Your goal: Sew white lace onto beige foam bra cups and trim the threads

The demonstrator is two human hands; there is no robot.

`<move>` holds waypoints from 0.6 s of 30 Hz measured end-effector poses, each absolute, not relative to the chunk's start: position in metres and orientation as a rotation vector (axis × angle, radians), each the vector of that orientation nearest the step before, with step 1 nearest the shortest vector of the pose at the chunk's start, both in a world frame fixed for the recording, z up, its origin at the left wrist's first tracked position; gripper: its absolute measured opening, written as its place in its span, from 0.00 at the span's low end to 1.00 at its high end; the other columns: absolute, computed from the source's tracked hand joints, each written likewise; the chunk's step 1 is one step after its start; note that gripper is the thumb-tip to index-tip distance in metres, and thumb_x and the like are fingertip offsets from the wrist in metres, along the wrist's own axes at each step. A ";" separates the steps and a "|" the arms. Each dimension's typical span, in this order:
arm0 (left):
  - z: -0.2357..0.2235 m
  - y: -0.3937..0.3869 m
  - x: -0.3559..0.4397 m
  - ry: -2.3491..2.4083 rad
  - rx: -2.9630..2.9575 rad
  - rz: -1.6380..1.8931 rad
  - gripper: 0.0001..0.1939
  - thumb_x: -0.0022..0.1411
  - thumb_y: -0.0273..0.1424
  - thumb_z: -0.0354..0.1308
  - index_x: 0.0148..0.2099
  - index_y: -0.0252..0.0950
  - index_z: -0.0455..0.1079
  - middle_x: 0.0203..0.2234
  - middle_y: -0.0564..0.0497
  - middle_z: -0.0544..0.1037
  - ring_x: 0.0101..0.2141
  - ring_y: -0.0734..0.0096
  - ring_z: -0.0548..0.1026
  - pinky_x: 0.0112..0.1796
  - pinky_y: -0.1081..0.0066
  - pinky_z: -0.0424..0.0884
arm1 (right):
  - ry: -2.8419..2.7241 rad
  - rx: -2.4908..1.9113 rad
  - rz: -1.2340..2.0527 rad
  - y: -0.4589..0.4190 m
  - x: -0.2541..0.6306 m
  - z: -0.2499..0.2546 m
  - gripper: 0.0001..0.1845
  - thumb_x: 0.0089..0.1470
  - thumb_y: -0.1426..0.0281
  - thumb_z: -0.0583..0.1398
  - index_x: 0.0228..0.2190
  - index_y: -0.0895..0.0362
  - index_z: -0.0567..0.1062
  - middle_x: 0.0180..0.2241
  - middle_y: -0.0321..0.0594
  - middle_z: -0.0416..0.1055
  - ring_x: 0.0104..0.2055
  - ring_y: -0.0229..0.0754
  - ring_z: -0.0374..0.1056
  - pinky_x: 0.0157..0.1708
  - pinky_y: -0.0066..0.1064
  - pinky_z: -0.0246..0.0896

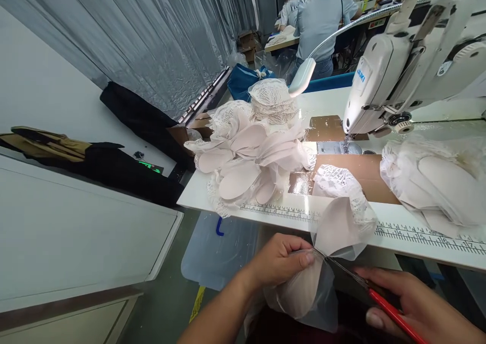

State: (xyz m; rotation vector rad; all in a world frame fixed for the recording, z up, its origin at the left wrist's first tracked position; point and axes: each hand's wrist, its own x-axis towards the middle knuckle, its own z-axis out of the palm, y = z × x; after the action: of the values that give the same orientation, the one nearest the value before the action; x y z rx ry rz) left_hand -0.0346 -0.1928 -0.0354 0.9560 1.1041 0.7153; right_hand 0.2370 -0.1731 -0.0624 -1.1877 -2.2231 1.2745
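At the table's front edge, my left hand pinches a beige bra cup with sheer mesh around it. The cup hangs below the tabletop, over my lap. My right hand is closed around red-handled scissors, whose thin metal blades reach to the fabric beside my left fingertips. Whether the blades are apart is too small to tell. Another bra cup with white lace lies over the table edge just above, its lower tip meeting the held piece near the blades.
A JUKI sewing machine stands at the right. Piles of lace-trimmed cups lie to the left and cups to the right. A lamp overhangs the table. Below is a clear plastic bin. Two people sit beyond.
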 end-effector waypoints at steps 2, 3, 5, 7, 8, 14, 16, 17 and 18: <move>-0.035 -0.194 -0.034 1.115 0.954 0.729 0.21 0.56 0.46 0.64 0.37 0.30 0.78 0.26 0.49 0.74 0.28 0.74 0.67 0.31 0.75 0.62 | -2.244 -1.097 1.513 -0.171 0.228 -0.059 0.23 0.49 0.69 0.64 0.49 0.47 0.76 0.35 0.34 0.79 0.33 0.45 0.76 0.35 0.27 0.72; -0.035 -0.194 -0.034 1.126 0.958 0.737 0.22 0.55 0.46 0.64 0.37 0.30 0.78 0.26 0.49 0.75 0.28 0.73 0.67 0.31 0.74 0.62 | -2.242 -1.071 1.592 -0.170 0.225 -0.057 0.25 0.49 0.71 0.64 0.50 0.46 0.75 0.36 0.34 0.79 0.35 0.45 0.75 0.37 0.28 0.72; -0.035 -0.194 -0.035 1.148 0.965 0.750 0.22 0.54 0.47 0.64 0.36 0.30 0.78 0.25 0.49 0.74 0.28 0.73 0.67 0.31 0.74 0.62 | -2.244 -1.069 1.619 -0.169 0.220 -0.056 0.27 0.48 0.73 0.64 0.51 0.45 0.74 0.36 0.33 0.78 0.37 0.46 0.75 0.40 0.29 0.71; -0.035 -0.195 -0.035 1.151 0.964 0.749 0.22 0.54 0.47 0.65 0.36 0.30 0.78 0.25 0.49 0.74 0.28 0.73 0.66 0.30 0.75 0.61 | -2.263 -1.084 1.597 -0.168 0.217 -0.055 0.27 0.47 0.72 0.64 0.50 0.44 0.75 0.36 0.33 0.78 0.38 0.46 0.75 0.39 0.28 0.71; -0.035 -0.195 -0.035 1.147 0.964 0.746 0.22 0.54 0.47 0.65 0.35 0.30 0.78 0.25 0.50 0.73 0.28 0.74 0.66 0.30 0.75 0.60 | -2.273 -1.090 1.586 -0.169 0.216 -0.055 0.26 0.47 0.72 0.65 0.49 0.44 0.75 0.37 0.32 0.78 0.39 0.46 0.75 0.38 0.27 0.71; -0.037 -0.196 -0.034 1.133 1.007 0.729 0.23 0.53 0.49 0.64 0.33 0.29 0.77 0.24 0.50 0.71 0.26 0.75 0.63 0.29 0.75 0.58 | -2.340 -1.128 1.523 -0.172 0.209 -0.059 0.30 0.48 0.72 0.64 0.53 0.44 0.70 0.34 0.29 0.76 0.31 0.42 0.71 0.32 0.25 0.69; -0.038 -0.196 -0.034 1.139 1.015 0.738 0.24 0.53 0.49 0.64 0.33 0.29 0.77 0.24 0.50 0.71 0.27 0.74 0.64 0.29 0.75 0.58 | -2.359 -1.143 1.488 -0.173 0.208 -0.061 0.31 0.47 0.72 0.64 0.54 0.43 0.69 0.33 0.29 0.75 0.31 0.41 0.70 0.32 0.26 0.69; -0.039 -0.196 -0.034 1.142 1.017 0.741 0.24 0.53 0.49 0.64 0.33 0.29 0.77 0.24 0.50 0.71 0.27 0.74 0.64 0.29 0.75 0.58 | -2.360 -1.147 1.478 -0.174 0.207 -0.061 0.31 0.47 0.73 0.64 0.53 0.43 0.69 0.34 0.29 0.74 0.31 0.41 0.70 0.33 0.26 0.68; -0.039 -0.197 -0.034 1.143 1.019 0.744 0.24 0.53 0.49 0.64 0.32 0.29 0.77 0.24 0.50 0.71 0.27 0.75 0.63 0.29 0.75 0.58 | -2.356 -1.147 1.475 -0.174 0.207 -0.060 0.31 0.47 0.73 0.64 0.53 0.43 0.69 0.35 0.29 0.74 0.32 0.41 0.70 0.34 0.26 0.68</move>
State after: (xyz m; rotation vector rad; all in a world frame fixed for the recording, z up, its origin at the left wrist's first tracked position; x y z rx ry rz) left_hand -0.0341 -0.1965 -0.0391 1.0186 1.1427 0.7436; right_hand 0.2068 -0.1739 -0.0603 -1.1475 -2.3563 1.4750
